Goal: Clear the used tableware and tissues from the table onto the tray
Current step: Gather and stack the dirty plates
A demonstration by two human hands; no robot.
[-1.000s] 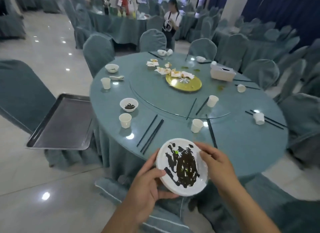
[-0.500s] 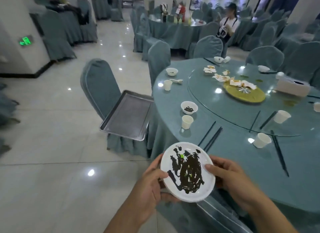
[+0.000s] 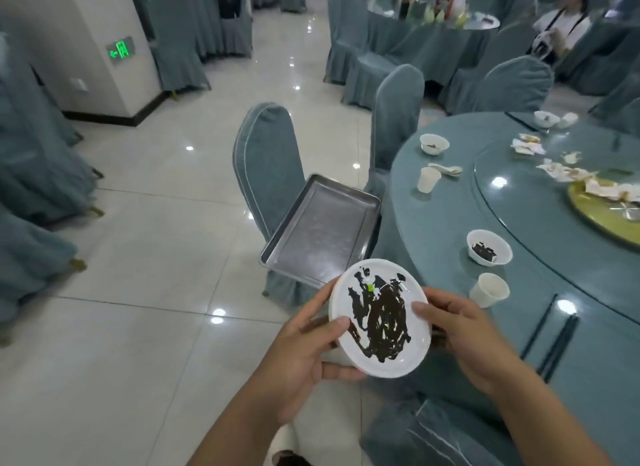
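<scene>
Pale, glossy floor tiles and rows of covered chairs fill the hall around a white plate (image 3: 379,318) smeared with dark sauce, held in the air near the viewer, off the near left edge of the round tabletop (image 3: 433,230). The left hand (image 3: 301,347) grips its left rim, thumb on top and fingers (image 3: 322,294) curled round the edge; the right hand (image 3: 460,334) grips the right rim, thumb pressed on the upper face. Just beyond the plate lies the metal tray (image 3: 322,237), apparently resting on the seat of a covered chair (image 3: 266,160) beside the tabletop, with nothing visible in it. The step in hand looks like carrying the plate across and setting it down there. Doing it well means keeping the plate level so the sauce stays put, then lowering it flat into a far corner of the tray, since the bowl (image 3: 489,247), paper cup (image 3: 490,289), chopsticks (image 3: 554,330) and crumpled tissues (image 3: 561,169) on the tabletop will need room. The tray's near end seems to overhang the soft seat, so weight is better placed gently and towards the chair back, freeing one hand only once the plate rests.
</scene>
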